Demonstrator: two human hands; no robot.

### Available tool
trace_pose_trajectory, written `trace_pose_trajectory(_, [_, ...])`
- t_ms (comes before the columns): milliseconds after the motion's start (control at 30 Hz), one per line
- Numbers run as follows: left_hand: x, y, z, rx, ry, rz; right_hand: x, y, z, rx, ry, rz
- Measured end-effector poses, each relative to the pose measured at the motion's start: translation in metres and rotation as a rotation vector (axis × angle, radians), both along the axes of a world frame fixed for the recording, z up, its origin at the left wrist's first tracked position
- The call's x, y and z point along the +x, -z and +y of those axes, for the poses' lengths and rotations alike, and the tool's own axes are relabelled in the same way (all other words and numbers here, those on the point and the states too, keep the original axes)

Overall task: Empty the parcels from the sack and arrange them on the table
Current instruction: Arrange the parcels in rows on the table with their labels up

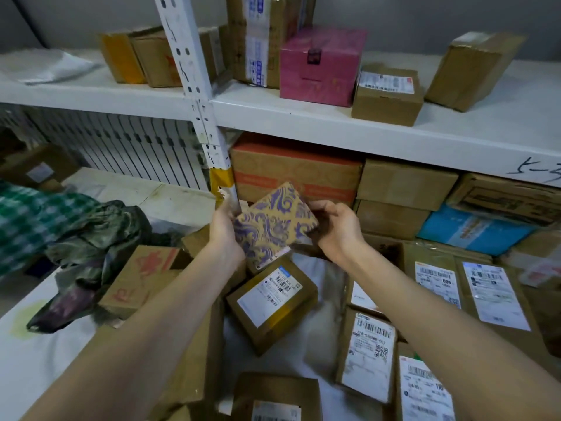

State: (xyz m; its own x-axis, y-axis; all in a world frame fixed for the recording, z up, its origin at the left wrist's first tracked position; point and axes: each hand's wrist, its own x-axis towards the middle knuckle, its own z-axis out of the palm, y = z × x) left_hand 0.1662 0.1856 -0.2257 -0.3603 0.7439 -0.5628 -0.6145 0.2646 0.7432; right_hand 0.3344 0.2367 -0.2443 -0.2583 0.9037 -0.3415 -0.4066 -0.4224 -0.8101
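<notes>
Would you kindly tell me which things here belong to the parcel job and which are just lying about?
Job: patterned parcel, held by left hand and right hand; labelled brown parcel below them; crumpled dark sack; white table.
Lying about: pink box on the upper shelf; blue package below it; green checked cloth.

shelf: white metal board [303,117], handwritten marks on its front edge, far right
post: white perforated upright [188,56], yellow tape [221,177] wrapped low down
radiator: white, ribbed [121,147], behind the rack, left
pink box [318,68]: upper shelf, between brown cartons
wall: grey [425,13]
</notes>
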Motion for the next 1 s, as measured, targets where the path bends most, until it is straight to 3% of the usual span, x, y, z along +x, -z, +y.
trace_pose_trajectory(133, [0.009,0.008,-0.016,0.035,0.072,0.114,0.020,-0.003,0.000,-0.004,0.016,-0.154])
trace_pose_trajectory(267, [0.023,0.001,-0.026,0.161,0.154,0.279,0.038,-0.001,-0.006,-0.132,-0.221,-0.378])
trace_pose_trajectory(367, [0.030,-0.004,-0.032,0.211,0.179,0.355,0.051,0.005,-0.016,-0.174,-0.314,-0.374])
trace_pose_trajectory(533, [0.039,0.004,-0.032,0.120,0.043,0.203,0.070,0.020,-0.020,-0.016,-0.192,-0.296])
trace_pose_trajectory(633, [0.046,0.009,-0.036,0.075,0.332,0.276,0.087,0.014,-0.022,0.112,-0.216,-0.343])
trace_pose_trajectory(733, [0.043,0.003,-0.024,0.143,0.292,0.585,0.102,0.006,-0.019,0.258,-0.484,-0.503])
trace_pose_trajectory(767, [0.040,-0.002,-0.017,0.139,0.380,0.719,0.106,0.003,-0.016,0.315,-0.607,-0.566])
trace_pose_trajectory(833, [0.036,-0.008,-0.007,0.049,0.797,0.896,0.110,-0.003,-0.008,0.416,-0.860,-0.674])
trace_pose_trajectory(900, [0.034,-0.009,-0.006,-0.041,1.184,0.770,0.107,-0.010,-0.002,0.477,-1.051,-0.726])
trace_pose_trajectory(933, [0.032,-0.005,-0.006,-0.031,1.240,0.671,0.104,-0.011,0.001,0.507,-1.097,-0.749])
trace_pose_trajectory(1000, [0.030,0.001,-0.008,0.030,1.109,0.607,0.100,-0.014,0.002,0.590,-1.050,-0.818])
